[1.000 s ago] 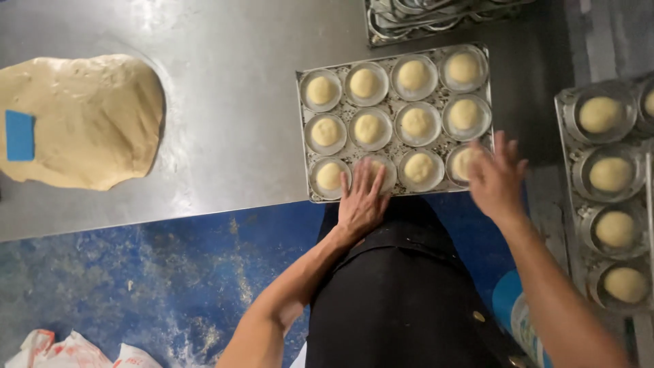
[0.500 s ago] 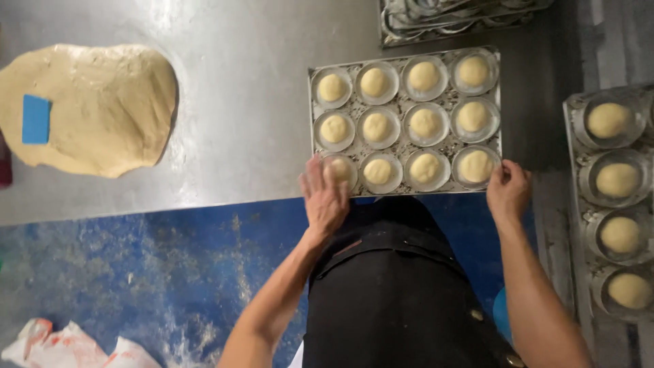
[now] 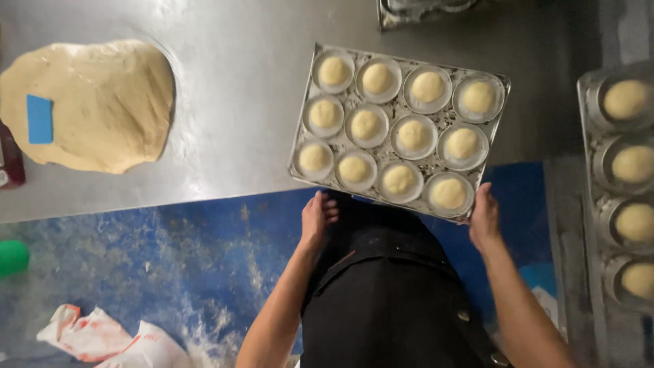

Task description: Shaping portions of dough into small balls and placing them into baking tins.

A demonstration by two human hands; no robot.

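A metal baking tray (image 3: 344,103) with several cups, each holding a round ball of pale dough (image 3: 399,178), lies skewed on the steel table (image 3: 231,88). Its near right corner hangs past the table edge. My right hand (image 3: 484,217) grips that near right corner, thumb on the rim. My left hand (image 3: 316,219) hovers just below the tray's near edge, over my black apron. Its fingers are loosely curled and nothing is in them.
A large flattened sheet of dough (image 3: 102,102) with a blue scraper (image 3: 39,119) on it lies at the table's left. A second tray of dough balls (image 3: 591,177) sits at the right, and stacked empty trays (image 3: 422,10) at the back. Crumpled bags (image 3: 102,335) lie on the blue floor.
The tray has swung round and slid toward me, so its near right corner now overhangs the table. My left hand has come off the tray. My right hand stays at the corner.
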